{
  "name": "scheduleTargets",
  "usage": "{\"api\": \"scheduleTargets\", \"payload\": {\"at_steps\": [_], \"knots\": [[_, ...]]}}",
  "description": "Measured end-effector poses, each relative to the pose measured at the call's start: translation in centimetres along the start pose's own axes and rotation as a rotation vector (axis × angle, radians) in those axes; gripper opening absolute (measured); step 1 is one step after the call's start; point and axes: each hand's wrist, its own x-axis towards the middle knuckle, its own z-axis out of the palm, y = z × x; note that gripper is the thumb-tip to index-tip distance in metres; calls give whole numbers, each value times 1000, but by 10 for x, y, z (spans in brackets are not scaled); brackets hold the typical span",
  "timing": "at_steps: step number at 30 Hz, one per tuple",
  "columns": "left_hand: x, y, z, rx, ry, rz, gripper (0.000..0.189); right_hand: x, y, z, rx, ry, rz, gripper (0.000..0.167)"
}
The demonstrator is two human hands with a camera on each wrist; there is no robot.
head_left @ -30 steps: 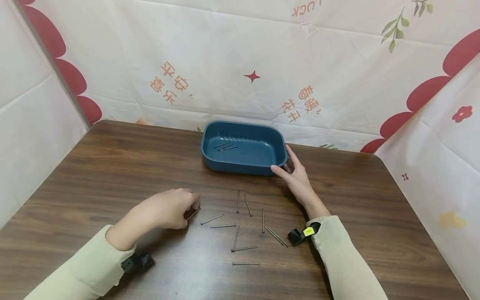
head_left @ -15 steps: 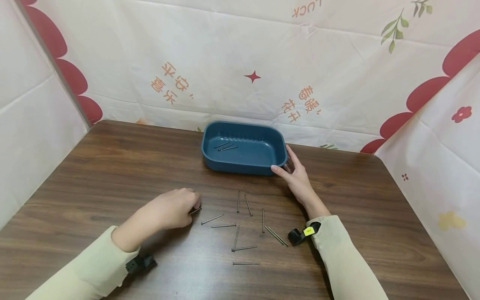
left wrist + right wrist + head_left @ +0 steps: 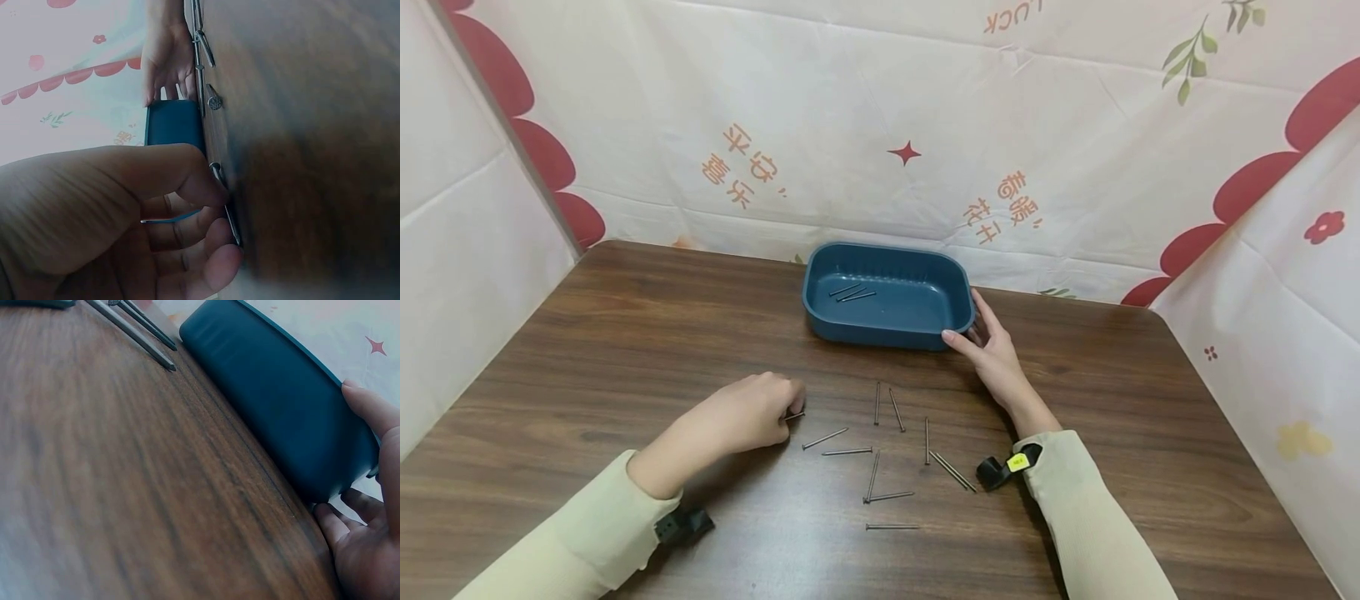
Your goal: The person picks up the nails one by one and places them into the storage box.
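Note:
My left hand (image 3: 737, 417) is low over the wooden table, left of the scattered nails. Its thumb and curled fingers pinch a steel nail (image 3: 232, 226), which lies close along the tabletop in the left wrist view; the head view shows one end sticking out past the fingertips. At the back of the table sits a blue rectangular plastic box (image 3: 887, 336) with a few nails (image 3: 856, 295) inside. My right hand (image 3: 997, 360) holds the box by its right end, thumb at the rim and fingers around the side, as the right wrist view (image 3: 369, 550) also shows.
Several loose nails lie in front of the box, among them a slanted nail (image 3: 825, 438) nearest my left hand and a level nail (image 3: 891, 527) closest to me. A printed cloth (image 3: 850, 125) hangs behind the table (image 3: 625, 333) and along its sides.
My left hand has shifted slightly right, and the nail at its fingertips has turned flatter and slid a little deeper into the fingers. The right hand and box have stayed put.

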Motion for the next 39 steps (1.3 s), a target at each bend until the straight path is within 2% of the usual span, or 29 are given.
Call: {"api": "scheduleTargets", "payload": {"at_steps": [10, 17, 25, 33, 39], "knots": [[2, -2, 0, -27, -2, 7, 24, -1, 2, -1, -2, 1, 6, 87], [2, -5, -8, -89, -40, 0, 24, 0, 1, 0, -9, 6, 3, 88], [4, -6, -16, -117, -43, -4, 23, 0, 2, 1, -2, -2, -4, 86], [9, -5, -21, -202, -62, 39, 20, 0, 1, 1, 3, -3, -10, 87], [19, -3, -30, -210, -68, 66, 19, 0, 1, 0, 7, -2, -14, 87]]}}
